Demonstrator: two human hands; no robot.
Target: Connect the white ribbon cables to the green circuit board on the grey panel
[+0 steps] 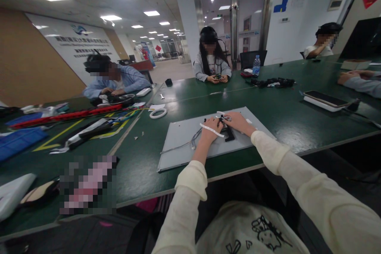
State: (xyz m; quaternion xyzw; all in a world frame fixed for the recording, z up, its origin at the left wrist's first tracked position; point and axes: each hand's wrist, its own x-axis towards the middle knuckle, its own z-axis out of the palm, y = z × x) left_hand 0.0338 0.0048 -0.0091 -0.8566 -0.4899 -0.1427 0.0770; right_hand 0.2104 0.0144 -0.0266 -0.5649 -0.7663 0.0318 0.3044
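Note:
My left hand [212,127] and my right hand [237,122] are close together over a light grey board [181,143] on the green table. The fingers of both hands are bent inward around a small dark part [222,120], mostly hidden by them, too small to name. Just below the hands a black angled piece [229,135] lies on the board. A white strip [212,130] crosses the back of my left wrist. Left of that hand, a looped grey cable [194,139] trails to the board's left edge.
Left of the board are a white tape roll [158,113], a red bar [68,116], a blue bin [22,143] and a blurred pink item [92,184]. A phone on a white box [326,100], black straps [272,82] and a bottle [256,66] stand rightward. Several people sit around the table.

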